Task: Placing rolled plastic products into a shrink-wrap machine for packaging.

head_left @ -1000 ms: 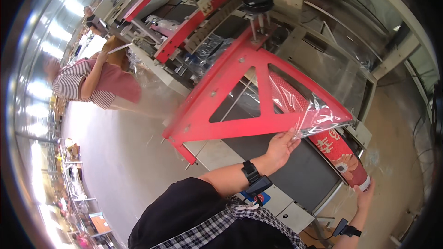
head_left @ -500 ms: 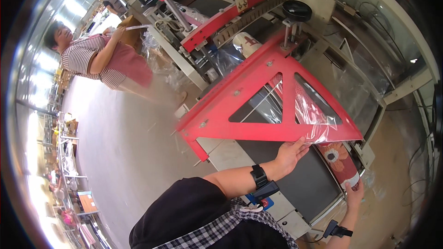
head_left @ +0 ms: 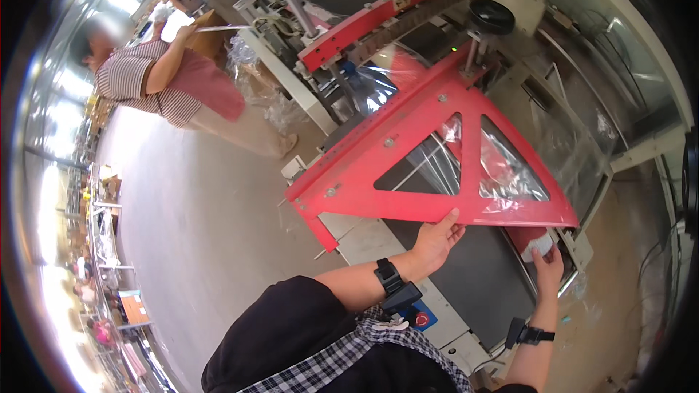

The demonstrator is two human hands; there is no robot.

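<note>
The roll [head_left: 528, 239] lies under the red frame [head_left: 416, 206], with only its pale end and a strip of red showing past the lower right edge. The right hand [head_left: 547, 266] has thumb and fingers part closed against that end; whether they grip or merely push, I cannot tell. The left hand [head_left: 437, 241] is half curled at the frame's lower edge, fingertips touching it; whether film is pinched there is hidden.

Shiny, creased film [head_left: 504, 169] shows through the openings. If it is slack around the roll, a push from the right hand could bunch or tear it. If the roll is pushed off line, its end could catch on the frame or the bracket [head_left: 580, 247] beside it. A loose left hand might let the film slip, and fingers this near the edge could be nipped should the frame drop towards the belt [head_left: 466, 269]
</note>
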